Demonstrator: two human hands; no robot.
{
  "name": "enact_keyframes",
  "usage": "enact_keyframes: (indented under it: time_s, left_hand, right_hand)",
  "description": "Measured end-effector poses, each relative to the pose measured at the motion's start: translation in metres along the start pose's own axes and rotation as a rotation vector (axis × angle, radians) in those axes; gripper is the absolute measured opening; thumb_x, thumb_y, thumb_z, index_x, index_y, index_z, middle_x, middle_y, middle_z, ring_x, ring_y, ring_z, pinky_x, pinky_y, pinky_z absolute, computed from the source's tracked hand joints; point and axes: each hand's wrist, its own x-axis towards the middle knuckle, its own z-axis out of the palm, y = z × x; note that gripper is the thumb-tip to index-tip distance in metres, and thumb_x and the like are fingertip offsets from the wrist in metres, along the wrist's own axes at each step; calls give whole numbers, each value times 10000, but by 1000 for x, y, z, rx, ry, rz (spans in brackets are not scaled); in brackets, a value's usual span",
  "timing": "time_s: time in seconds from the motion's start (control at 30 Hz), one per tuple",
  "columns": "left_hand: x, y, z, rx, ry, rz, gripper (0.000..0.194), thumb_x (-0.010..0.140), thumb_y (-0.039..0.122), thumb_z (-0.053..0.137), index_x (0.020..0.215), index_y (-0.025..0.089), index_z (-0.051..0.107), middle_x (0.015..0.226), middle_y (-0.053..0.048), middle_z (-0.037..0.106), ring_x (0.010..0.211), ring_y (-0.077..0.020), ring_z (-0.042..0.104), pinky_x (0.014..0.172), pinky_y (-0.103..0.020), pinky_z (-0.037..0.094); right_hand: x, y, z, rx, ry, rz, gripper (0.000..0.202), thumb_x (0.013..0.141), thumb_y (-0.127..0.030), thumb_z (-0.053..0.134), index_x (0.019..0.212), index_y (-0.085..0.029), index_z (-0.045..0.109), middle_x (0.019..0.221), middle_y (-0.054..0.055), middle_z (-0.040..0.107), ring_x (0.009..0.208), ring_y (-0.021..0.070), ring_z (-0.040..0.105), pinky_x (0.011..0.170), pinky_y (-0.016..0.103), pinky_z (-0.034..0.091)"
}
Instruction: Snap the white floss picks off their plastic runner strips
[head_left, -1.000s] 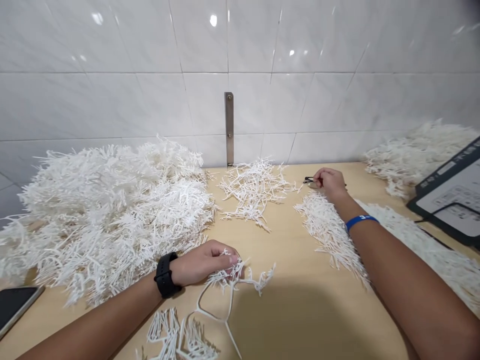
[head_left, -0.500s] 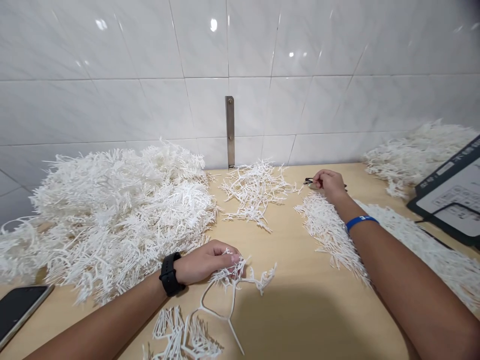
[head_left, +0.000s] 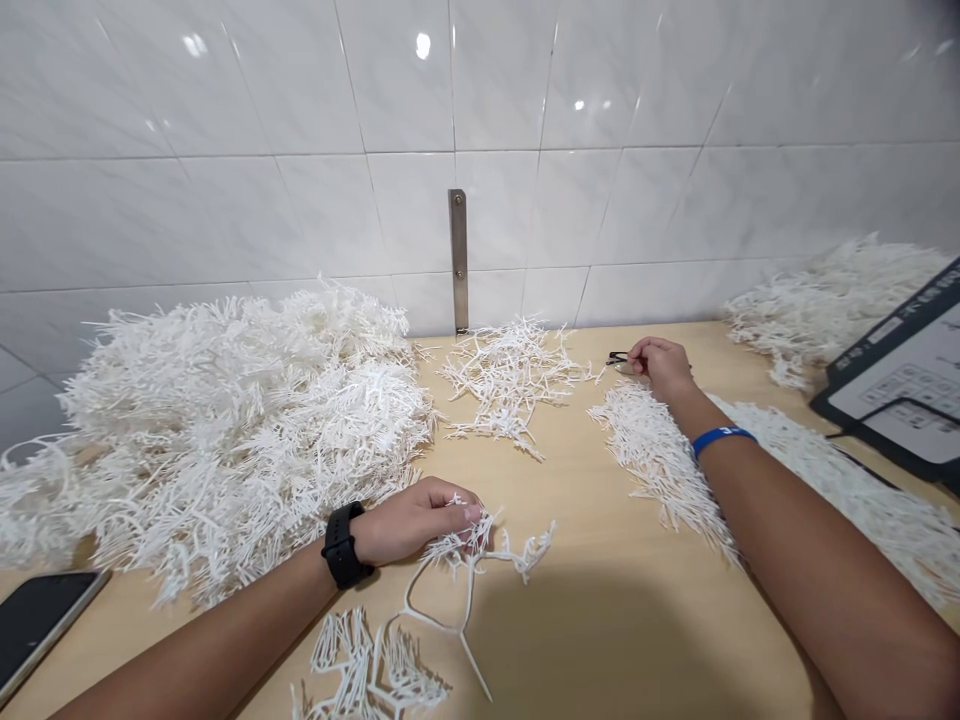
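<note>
- Head view: our left hand [head_left: 416, 520] is curled around a spiky white plastic sprue [head_left: 465, 590], thin branching stems with comb-like tips, lying on the smooth tan table [head_left: 600, 620].
- Our right hand [head_left: 660, 365] is pinching small dark cutters [head_left: 619, 360] near the glossy tiled wall [head_left: 300, 200].
- Fluffy big white heap [head_left: 225, 430] sits left; flat black phone [head_left: 37, 620] is at the corner.

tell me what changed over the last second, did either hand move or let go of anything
Almost nothing changed. The left hand keeps its fingers on the same white plastic branch at the near edge of the table, and the right hand stays at the small dark tool near the wall. Only the view shifted slightly. The piles, phone and dark board lie as before.
</note>
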Motion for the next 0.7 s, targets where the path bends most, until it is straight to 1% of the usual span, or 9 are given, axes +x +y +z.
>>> enact_keyframes:
  time_s: [0.3,0.4,0.47,0.57,0.63,0.7]
  left_hand:
    - [-1,0,1,-3,-7,12,456,922,498,528,821,82,683,778,-61,600,669,-110,483,688,-241,376]
    - [-1,0,1,1,2,0,461,910,513,541,808,84,680,763,-57,598,664,-111,483,678,-239,375]
    - [0,0,1,-7,5,-11,471,899,529,548,797,88,674,758,-57,599,667,-115,488,677,-241,378]
    - [0,0,1,-20,5,-18,479,893,545,546,804,92,674,762,-57,603,673,-120,493,677,-243,381]
    - [0,0,1,-10,1,-16,474,898,540,541,816,94,680,760,-54,602,672,-120,490,679,-244,382]
    - [1,0,0,1,-5,-7,467,906,528,534,814,95,684,758,-52,602,673,-121,489,685,-244,386]
  right_hand:
    - [-1,3,1,38,-13,-3,159,550,-47,495,472,-181,528,408,-17,513,361,77,394,338,184,279]
    - [-2,-4,1,99,13,-39,147,557,-57,505,488,-185,523,427,-11,524,374,84,399,353,198,292]
    - [1,-16,1,164,62,-91,141,580,-74,508,507,-194,504,449,-13,522,394,86,406,378,209,313]
    - [7,-46,0,264,143,-179,139,644,-126,504,546,-211,457,484,-32,487,423,87,401,418,218,319]
    - [9,-72,2,354,140,-205,122,703,-186,495,593,-226,460,507,-38,462,439,97,393,432,230,307]
    - [6,-100,6,488,76,-189,149,779,-271,452,635,-242,482,511,-36,428,436,112,360,439,254,289]
